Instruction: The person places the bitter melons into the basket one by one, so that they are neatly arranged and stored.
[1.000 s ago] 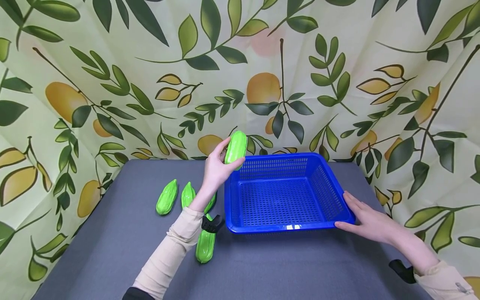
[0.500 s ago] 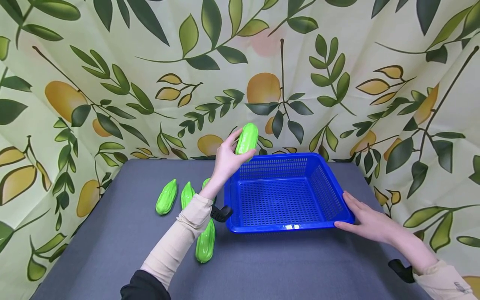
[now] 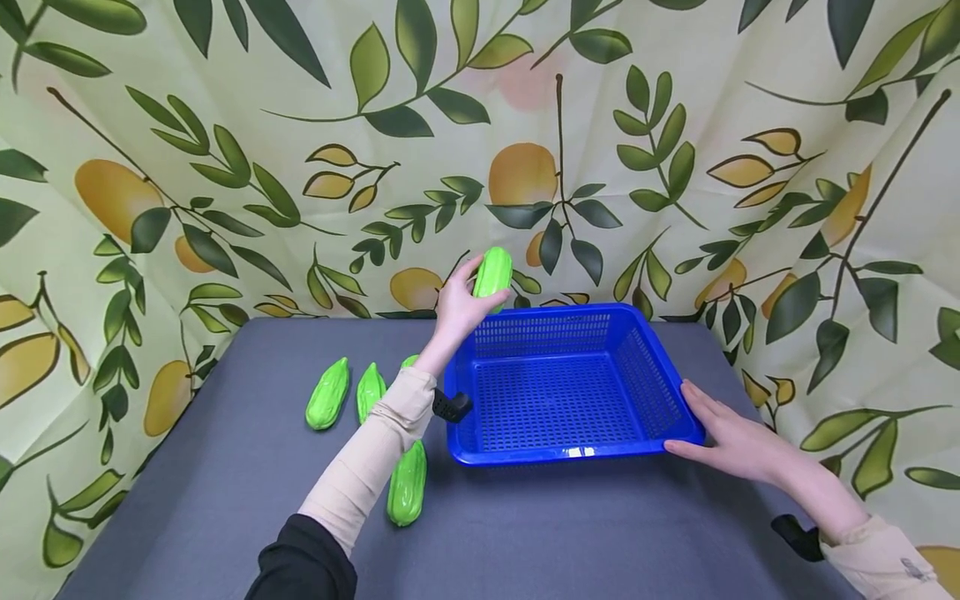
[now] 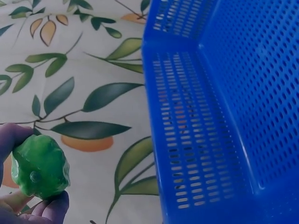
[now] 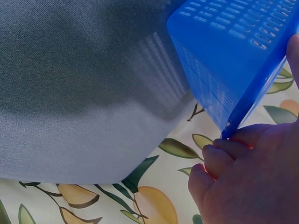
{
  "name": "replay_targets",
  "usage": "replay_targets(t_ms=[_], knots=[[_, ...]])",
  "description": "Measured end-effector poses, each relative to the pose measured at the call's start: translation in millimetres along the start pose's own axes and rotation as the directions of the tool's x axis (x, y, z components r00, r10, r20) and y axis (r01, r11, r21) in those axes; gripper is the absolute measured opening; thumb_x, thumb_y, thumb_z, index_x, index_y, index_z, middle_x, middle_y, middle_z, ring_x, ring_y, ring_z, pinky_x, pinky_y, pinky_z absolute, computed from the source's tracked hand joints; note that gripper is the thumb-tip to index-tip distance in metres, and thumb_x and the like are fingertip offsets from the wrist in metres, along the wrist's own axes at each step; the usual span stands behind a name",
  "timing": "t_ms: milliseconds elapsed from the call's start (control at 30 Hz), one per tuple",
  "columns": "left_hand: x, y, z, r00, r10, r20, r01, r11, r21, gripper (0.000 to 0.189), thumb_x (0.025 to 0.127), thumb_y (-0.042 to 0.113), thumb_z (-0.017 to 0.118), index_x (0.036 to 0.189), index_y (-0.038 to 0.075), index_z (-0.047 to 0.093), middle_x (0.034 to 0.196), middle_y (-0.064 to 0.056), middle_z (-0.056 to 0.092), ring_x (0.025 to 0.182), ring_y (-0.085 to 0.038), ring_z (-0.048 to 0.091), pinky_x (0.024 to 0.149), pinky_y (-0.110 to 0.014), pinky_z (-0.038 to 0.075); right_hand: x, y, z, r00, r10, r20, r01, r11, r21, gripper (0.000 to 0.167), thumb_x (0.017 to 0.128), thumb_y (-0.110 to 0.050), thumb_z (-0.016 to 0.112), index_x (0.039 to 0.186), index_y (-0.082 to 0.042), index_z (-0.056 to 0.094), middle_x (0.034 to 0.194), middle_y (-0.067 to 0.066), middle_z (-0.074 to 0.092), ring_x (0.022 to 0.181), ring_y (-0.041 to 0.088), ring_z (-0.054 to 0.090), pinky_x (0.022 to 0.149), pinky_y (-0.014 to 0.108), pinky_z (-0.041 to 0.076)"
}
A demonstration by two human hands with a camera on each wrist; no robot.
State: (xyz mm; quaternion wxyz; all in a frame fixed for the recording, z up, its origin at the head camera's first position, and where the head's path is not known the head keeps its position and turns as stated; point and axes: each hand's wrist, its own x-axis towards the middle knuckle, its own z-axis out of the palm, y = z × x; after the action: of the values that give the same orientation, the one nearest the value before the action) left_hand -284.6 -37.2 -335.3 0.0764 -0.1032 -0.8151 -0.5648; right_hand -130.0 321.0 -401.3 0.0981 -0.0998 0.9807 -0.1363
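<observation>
My left hand [image 3: 459, 308] grips a glossy green ridged bitter melon [image 3: 492, 277], raised over the back left corner of the blue plastic basket [image 3: 555, 457]. In the left wrist view, the end of this bitter melon [image 4: 39, 170] faces the camera, with fingers round it and the basket wall apart to its right. My right hand [image 3: 738, 442] holds the basket's front right corner, fingers along the right rim and thumb at the front. The right wrist view has these bent fingers [image 5: 219, 161] at the rim. The basket's floor is bare.
Left of the basket, more bitter melons lie on the grey table [image 3: 247, 467]: one far left [image 3: 327, 394], another beside it [image 3: 371, 390], and one nearer the front [image 3: 407, 485]. The left forearm partly covers some. A leaf-patterned cloth [image 3: 435, 150] hangs behind.
My left hand has carried the bitter melon right and slightly up, toward the basket's back rim, then barely moved in the last half second. The right hand stays on the basket corner.
</observation>
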Motion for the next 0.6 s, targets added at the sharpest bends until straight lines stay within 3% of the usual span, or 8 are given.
replay_targets(t_ms=[200, 400, 600], knots=[[7.1, -5.6, 5.5, 0.999, -0.021, 0.033, 0.020, 1.000, 0.009, 0.071, 0.079, 0.016, 0.074, 0.141, 0.005, 0.042, 0.138, -0.018, 0.050, 0.123, -0.031, 0.055, 0.093, -0.037, 0.052, 1.0, -0.9, -0.7, 1.000, 0.004, 0.008, -0.004, 1.000, 0.006, 0.101, 0.085, -0.062, 0.056, 0.150, 0.003, 0.014, 0.152, 0.031, 0.019, 0.130, 0.058, 0.028, 0.093, 0.069, 0.036], [4.7, -12.3, 13.4, 0.996, -0.074, 0.052, 0.073, 0.997, 0.030, 0.072, 0.079, 0.018, 0.074, 0.142, 0.006, 0.041, 0.138, -0.017, 0.052, 0.122, -0.030, 0.056, 0.092, -0.037, 0.053, 1.6, -1.4, -1.9, 1.000, 0.006, 0.013, -0.006, 1.000, 0.006, 0.102, 0.085, -0.063, 0.055, 0.150, 0.003, 0.014, 0.152, 0.031, 0.019, 0.130, 0.058, 0.028, 0.093, 0.070, 0.035], [-0.2, -17.6, 23.6, 0.983, -0.086, 0.161, 0.065, 0.990, 0.126, 0.070, 0.078, 0.019, 0.076, 0.140, 0.009, 0.045, 0.134, -0.013, 0.056, 0.118, -0.028, 0.059, 0.091, -0.036, 0.052, 1.0, -0.3, -1.0, 1.000, 0.006, 0.013, -0.006, 1.000, 0.008, 0.102, 0.085, -0.063, 0.055, 0.149, 0.004, 0.013, 0.152, 0.031, 0.018, 0.131, 0.058, 0.028, 0.094, 0.070, 0.034]])
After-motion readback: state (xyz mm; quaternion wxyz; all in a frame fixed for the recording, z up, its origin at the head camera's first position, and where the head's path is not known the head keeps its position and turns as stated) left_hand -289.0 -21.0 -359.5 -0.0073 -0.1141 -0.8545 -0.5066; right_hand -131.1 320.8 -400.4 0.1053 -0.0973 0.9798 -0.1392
